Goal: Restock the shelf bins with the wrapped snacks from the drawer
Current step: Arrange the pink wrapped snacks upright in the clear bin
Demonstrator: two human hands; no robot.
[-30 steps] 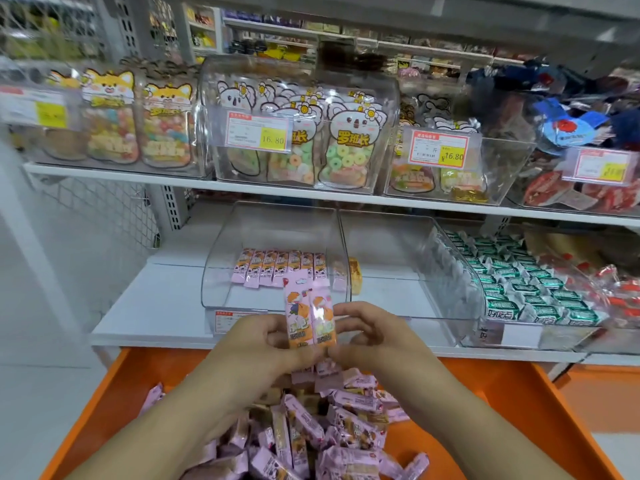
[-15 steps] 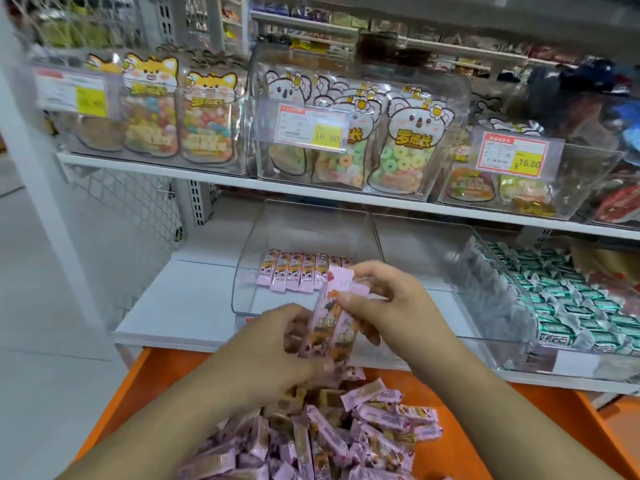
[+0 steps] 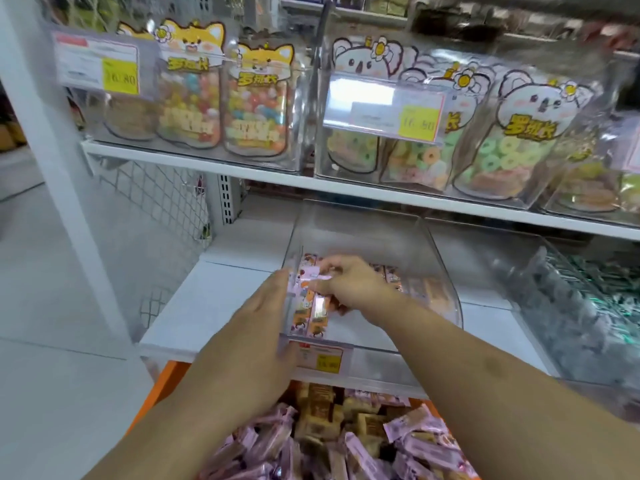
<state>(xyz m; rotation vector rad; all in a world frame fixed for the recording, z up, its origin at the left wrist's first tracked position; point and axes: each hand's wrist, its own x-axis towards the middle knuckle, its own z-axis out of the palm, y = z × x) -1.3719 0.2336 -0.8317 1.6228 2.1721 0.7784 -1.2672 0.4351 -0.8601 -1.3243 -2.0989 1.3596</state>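
Right hand (image 3: 349, 285) inside the clear bin (image 3: 440, 271) at centre frame, fingers curled, grip narrow and pinched on two pink wrapped snacks (image 3: 311, 306) standing side by side against the bin's left front corner. Row of the same snacks (image 3: 393, 273) lined along the bin's back, at 1 o'clock from that hand. Left hand (image 3: 256, 327) at 8 o'clock from the right, outside the bin, fingers straight, grip wide, flat against the bin's left wall and front corner, holding nothing. Price label (image 3: 320, 355) on the bin's front lip, just at 3 o'clock from the left palm. Orange drawer (image 3: 156, 396) at 6 o'clock, below the shelf (image 3: 214, 299), heaped with loose pink wrapped snacks (image 3: 398, 445) and some tan ones (image 3: 318, 407) between both forearms. Neighbouring bin of green-wrapped sweets (image 3: 588, 292) at 3 o'clock. Upper shelf at 12 o'clock with bins of fox-topped candy bags (image 3: 256, 109) and koala-topped ring-candy bags (image 3: 519, 133), each bin with a yellow price tag (image 3: 417, 124)
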